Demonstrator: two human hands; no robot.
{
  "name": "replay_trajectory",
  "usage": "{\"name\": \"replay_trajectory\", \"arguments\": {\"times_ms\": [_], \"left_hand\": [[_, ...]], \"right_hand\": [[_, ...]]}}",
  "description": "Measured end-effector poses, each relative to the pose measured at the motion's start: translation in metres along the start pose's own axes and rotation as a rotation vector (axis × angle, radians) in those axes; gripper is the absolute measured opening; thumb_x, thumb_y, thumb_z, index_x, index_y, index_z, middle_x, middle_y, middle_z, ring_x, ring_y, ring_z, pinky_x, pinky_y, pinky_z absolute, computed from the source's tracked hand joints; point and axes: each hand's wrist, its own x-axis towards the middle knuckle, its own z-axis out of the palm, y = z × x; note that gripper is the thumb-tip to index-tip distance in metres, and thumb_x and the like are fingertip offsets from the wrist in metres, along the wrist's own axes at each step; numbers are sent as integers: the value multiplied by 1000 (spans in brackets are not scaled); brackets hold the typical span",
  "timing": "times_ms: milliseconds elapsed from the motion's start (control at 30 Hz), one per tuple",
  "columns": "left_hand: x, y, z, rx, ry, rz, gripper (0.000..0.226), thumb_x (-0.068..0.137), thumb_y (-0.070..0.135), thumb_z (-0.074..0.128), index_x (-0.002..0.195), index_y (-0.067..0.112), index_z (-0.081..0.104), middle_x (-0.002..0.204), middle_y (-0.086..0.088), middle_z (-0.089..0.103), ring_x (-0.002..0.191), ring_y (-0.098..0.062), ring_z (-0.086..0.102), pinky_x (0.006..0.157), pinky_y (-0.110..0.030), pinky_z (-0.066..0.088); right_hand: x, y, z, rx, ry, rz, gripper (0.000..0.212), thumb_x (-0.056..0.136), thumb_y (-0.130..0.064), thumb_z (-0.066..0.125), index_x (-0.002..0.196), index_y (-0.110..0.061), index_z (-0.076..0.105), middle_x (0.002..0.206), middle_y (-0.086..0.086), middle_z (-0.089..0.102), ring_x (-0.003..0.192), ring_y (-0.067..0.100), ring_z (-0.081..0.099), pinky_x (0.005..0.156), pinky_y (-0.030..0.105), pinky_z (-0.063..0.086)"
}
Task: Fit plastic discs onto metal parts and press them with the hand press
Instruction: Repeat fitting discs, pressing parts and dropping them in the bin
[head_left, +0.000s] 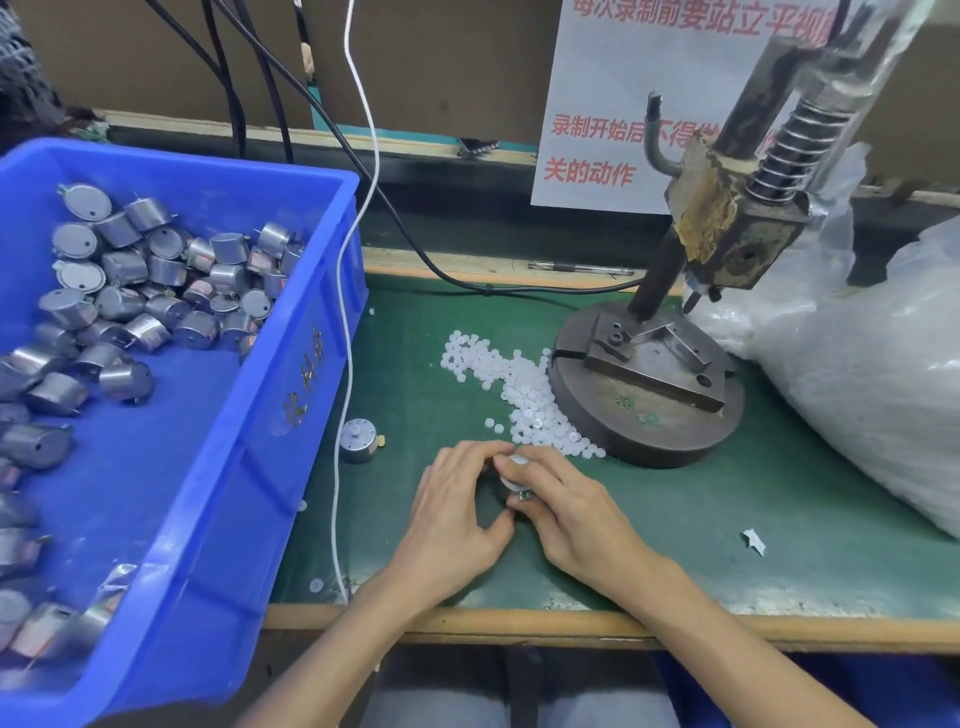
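**Between both sets of fingertips, a metal part (511, 483)**

Left hand (457, 504) curls round its left side; right hand (571, 514) pinches its top. Just beyond the fingers, white discs (519, 389) lie heaped against the press base (649, 415).

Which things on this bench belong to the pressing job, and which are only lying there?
For the job: metal part held by left hand and right hand; plastic discs; hand press; blue bin of metal parts; second metal part on the mat.

Lying about: pen; paper scrap; black cable; printed notice.
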Motion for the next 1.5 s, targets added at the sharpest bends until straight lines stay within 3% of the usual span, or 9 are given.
{"name": "replay_trajectory", "arguments": {"times_ms": [133,233,367,467,600,833,1067,1300,1500], "left_hand": [[-2,4,-2,9,0,-24,47,73,9,67,116,22,53,99,21,49,99,-4,45,94,-27,36],[-3,7,-4,1,-8,-49,47,74,10,69,115,24,52,98,26,49,99,0,45,96,-27,36],[-1,20,-2,-73,66,-42,44,72,16,77,107,31,56,96,22,59,95,3,50,89,-16,36],[12,43,5,-114,155,47,39,69,17,81,101,30,63,97,18,62,92,-1,54,83,-7,34],[30,71,17,-198,175,81,34,69,15,81,100,25,70,96,14,66,90,-1,57,81,-8,37],[45,91,41,-379,205,71,12,76,12,76,86,18,74,84,12,72,79,0,63,71,-5,39],[87,93,55,-360,138,29,12,86,10,65,79,19,69,78,9,67,69,-1,61,63,-11,44],[155,93,67,-127,146,210,7,84,8,66,82,10,72,88,3,66,80,-5,57,80,-20,43],[155,69,78,143,239,220,47,70,65,59,101,30,69,105,19,61,104,-8,45,81,-24,16]], "right_hand": [[1,-1,-1,-2,13,27,30,88,-2,54,117,1,60,110,12,61,88,27,63,71,39,54],[2,-4,-4,127,32,175,24,90,-3,58,114,-2,61,97,8,63,81,8,59,76,21,46],[3,-14,-14,715,208,545,8,93,-12,57,94,-4,58,71,-2,62,52,7,49,56,18,41],[1,-19,-19,1135,382,725,21,96,-23,47,83,-8,49,75,11,63,43,9,42,48,22,27],[-2,-16,-41,1341,482,771,23,90,-30,46,87,-7,47,65,7,56,37,11,38,43,23,17],[-14,-3,-65,1302,515,844,42,102,-23,36,115,15,46,111,33,61,39,13,37,38,20,25],[-3,8,-72,1395,546,905,18,102,-16,40,97,-3,51,89,19,70,39,13,49,37,19,32],[30,41,-93,742,635,981,17,96,-19,53,85,-6,52,68,5,72,34,14,51,34,19,30],[14,56,-112,597,569,988,3,90,-10,48,88,-10,51,60,1,69,33,16,51,34,19,33]]}}
